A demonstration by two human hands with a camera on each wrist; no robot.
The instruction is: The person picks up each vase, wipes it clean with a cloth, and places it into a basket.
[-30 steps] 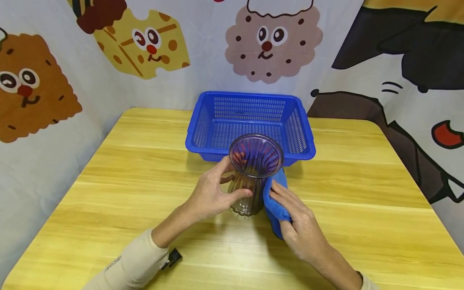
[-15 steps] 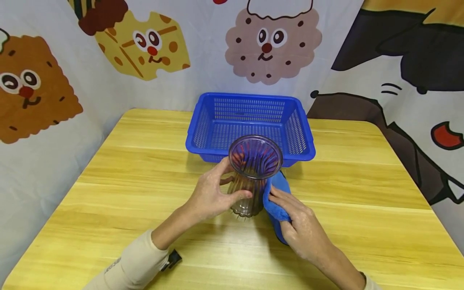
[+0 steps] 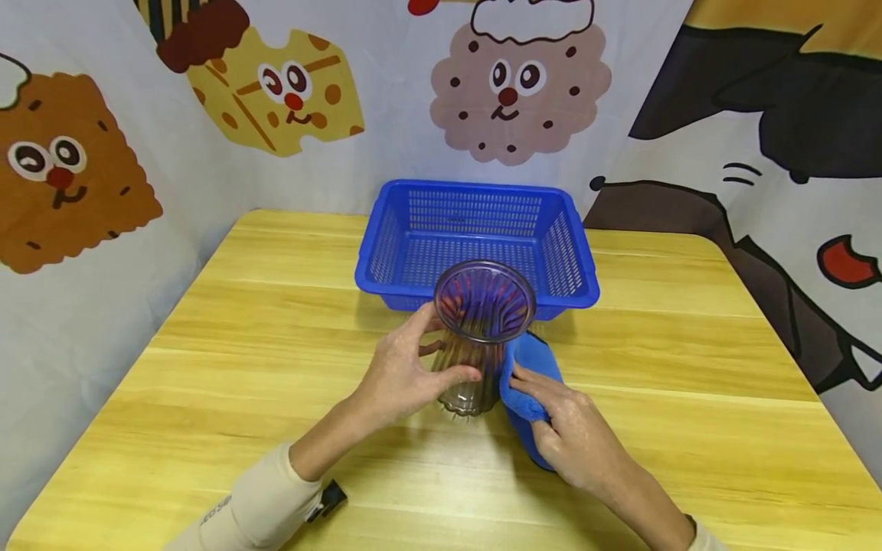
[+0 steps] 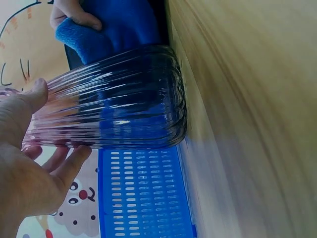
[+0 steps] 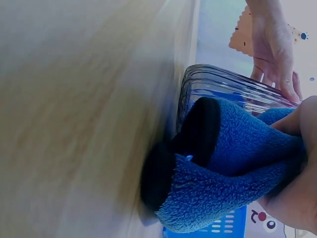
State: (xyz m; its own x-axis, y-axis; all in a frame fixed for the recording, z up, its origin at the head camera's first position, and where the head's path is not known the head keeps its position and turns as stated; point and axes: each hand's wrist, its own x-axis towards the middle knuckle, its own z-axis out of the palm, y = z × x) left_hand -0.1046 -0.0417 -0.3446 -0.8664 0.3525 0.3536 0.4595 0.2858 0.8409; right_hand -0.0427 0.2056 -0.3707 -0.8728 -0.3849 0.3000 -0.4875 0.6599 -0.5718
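Note:
A ribbed, purple-tinted glass vase (image 3: 475,367) stands upright in front of the basket, its flared rim facing up. My left hand (image 3: 406,371) grips its left side, thumb across the near face and fingers round the back. Whether the base touches the table cannot be told. My right hand (image 3: 582,436) holds a bunched blue cloth (image 3: 527,405) against the vase's right side. In the right wrist view the cloth (image 5: 247,144) hangs in folds with a dark edge, hiding part of the vase (image 5: 218,84). The left wrist view shows the left fingers spread round the vase (image 4: 119,104).
A blue perforated plastic basket (image 3: 368,264) sits directly behind the vase, near the back of the wooden table (image 3: 241,344). A cartoon-printed fabric backdrop (image 3: 400,115) hangs behind the table and along its sides.
The cloth's loose part has shifted slightly to the right and toward me along with small right-hand movement. My left hand keeps its hold, and the vase stays nearly in place.

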